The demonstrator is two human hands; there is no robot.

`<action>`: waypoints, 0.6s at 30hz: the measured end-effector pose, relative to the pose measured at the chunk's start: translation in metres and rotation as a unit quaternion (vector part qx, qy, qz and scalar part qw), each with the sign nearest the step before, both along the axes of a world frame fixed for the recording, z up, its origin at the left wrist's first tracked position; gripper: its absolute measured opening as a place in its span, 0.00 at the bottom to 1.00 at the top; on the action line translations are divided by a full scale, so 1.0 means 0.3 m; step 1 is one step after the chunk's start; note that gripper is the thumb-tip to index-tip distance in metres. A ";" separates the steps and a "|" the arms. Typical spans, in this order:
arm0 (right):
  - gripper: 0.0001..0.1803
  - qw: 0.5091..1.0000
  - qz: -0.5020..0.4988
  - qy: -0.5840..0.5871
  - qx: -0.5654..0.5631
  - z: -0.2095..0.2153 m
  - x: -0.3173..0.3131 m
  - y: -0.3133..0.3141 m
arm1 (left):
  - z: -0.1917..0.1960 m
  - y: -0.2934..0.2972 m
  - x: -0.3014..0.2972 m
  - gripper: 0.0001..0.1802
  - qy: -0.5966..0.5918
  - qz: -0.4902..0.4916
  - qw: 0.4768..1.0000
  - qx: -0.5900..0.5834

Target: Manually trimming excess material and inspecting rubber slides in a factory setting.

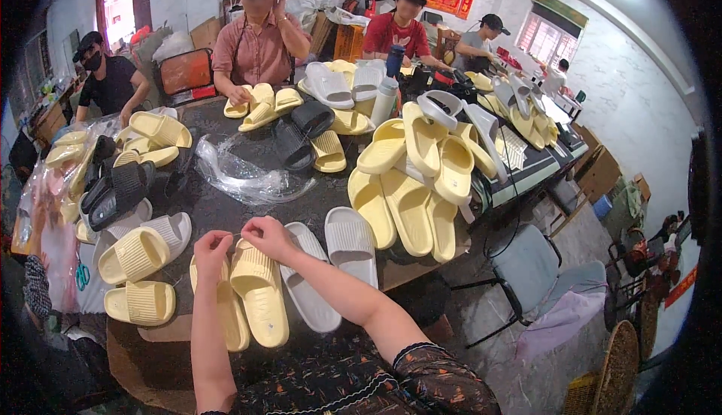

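At the left edge of the dark worktop (226, 212), loose yellow slides (139, 253) and black slides (116, 189) sit in a jumble. A nudge from the left elbow could well push the nearest ones off.

The left hand (210, 248) and right hand (267, 236) meet over the yellow pair (252, 295) lying side by side just in front of the person. Both hands are pinched, fingertips close together at the straps. Something thin seems to run between them, too fine to make out. If it is a thread or tag, a hard tug might snap it or tear the soft strap. The pair could also slip apart, since nothing pins it down.

Just right of it lies a grey pair (331, 257), touching the yellow one, so the two pairs could get mixed.

Further right a heap of yellow slides (414, 182) overhangs the worktop edge above a grey chair (541, 272). It looks ready to slide.

Behind, crumpled clear plastic (248, 178) could snag a sleeve.
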State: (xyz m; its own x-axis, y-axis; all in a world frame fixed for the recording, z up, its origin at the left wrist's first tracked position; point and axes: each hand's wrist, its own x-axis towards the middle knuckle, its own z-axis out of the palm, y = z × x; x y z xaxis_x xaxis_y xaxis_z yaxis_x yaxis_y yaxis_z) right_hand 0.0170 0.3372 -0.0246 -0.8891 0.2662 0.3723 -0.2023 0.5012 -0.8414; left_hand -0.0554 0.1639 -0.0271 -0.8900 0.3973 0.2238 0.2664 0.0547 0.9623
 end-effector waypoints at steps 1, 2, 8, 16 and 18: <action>0.10 1.000 0.002 0.001 0.000 0.004 -0.002 -0.001 | -0.003 -0.005 -0.001 0.05 0.001 0.002 1.000 0.000; 0.10 1.000 0.017 -0.009 0.016 0.008 -0.002 0.001 | -0.006 -0.008 0.000 0.05 -0.010 -0.002 1.000 0.017; 0.11 0.998 0.057 -0.014 -0.003 -0.002 0.004 -0.004 | 0.027 0.000 0.021 0.05 -0.031 -0.038 0.999 -0.013; 0.10 0.996 0.058 0.035 0.055 0.006 0.002 0.002 | -0.007 0.000 0.004 0.04 -0.017 -0.033 0.999 -0.021; 0.10 0.999 0.035 0.011 0.029 -0.006 -0.002 0.004 | -0.006 0.004 0.003 0.04 -0.011 -0.025 1.000 -0.010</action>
State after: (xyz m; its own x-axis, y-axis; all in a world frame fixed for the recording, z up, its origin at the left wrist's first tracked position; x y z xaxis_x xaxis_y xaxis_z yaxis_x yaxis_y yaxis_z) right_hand 0.0163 0.3384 -0.0265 -0.8960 0.1810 0.4055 -0.2575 0.5320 -0.8066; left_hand -0.0546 0.1650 -0.0290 -0.8730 0.4465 0.1960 0.2485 0.0615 0.9667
